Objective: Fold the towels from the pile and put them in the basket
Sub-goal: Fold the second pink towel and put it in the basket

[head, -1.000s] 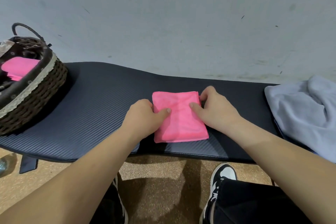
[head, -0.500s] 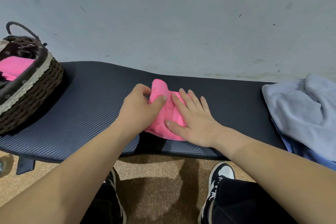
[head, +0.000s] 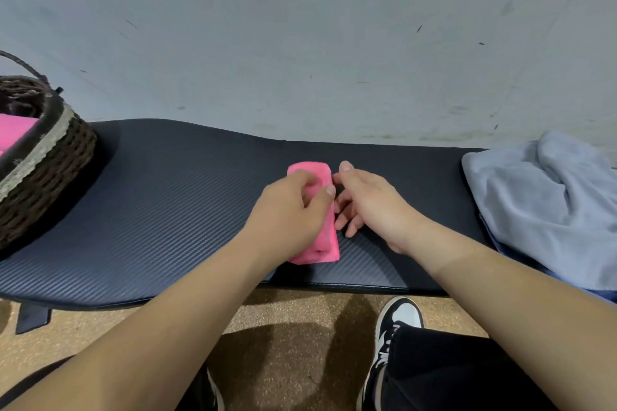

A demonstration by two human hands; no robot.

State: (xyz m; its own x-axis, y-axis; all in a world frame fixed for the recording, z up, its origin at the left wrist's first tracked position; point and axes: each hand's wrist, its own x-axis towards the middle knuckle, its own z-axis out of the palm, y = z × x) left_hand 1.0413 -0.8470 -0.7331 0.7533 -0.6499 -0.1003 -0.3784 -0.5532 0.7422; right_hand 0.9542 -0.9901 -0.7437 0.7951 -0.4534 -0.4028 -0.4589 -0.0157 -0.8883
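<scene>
A pink towel (head: 320,242), folded into a narrow strip, lies in the middle of the dark bench (head: 173,210). My left hand (head: 290,213) rests on top of it with thumb and fingers closed around its upper part. My right hand (head: 367,203) sits just right of the strip, fingers curled and touching its edge, holding nothing. At the far left stands a brown wicker basket (head: 43,170) with another folded pink towel (head: 15,133) inside. A pile of pale blue towels (head: 547,203) lies at the bench's right end.
A grey wall (head: 300,43) rises directly behind the bench. Below the bench's front edge are a speckled brown floor (head: 293,327), my black-and-white shoe (head: 397,320) and dark trouser legs. Bare bench surface stretches between the basket and the pink towel.
The pink towel went from a flat square to a narrow strip: my left hand folded one half over. My right hand slid off the towel to its right side.
</scene>
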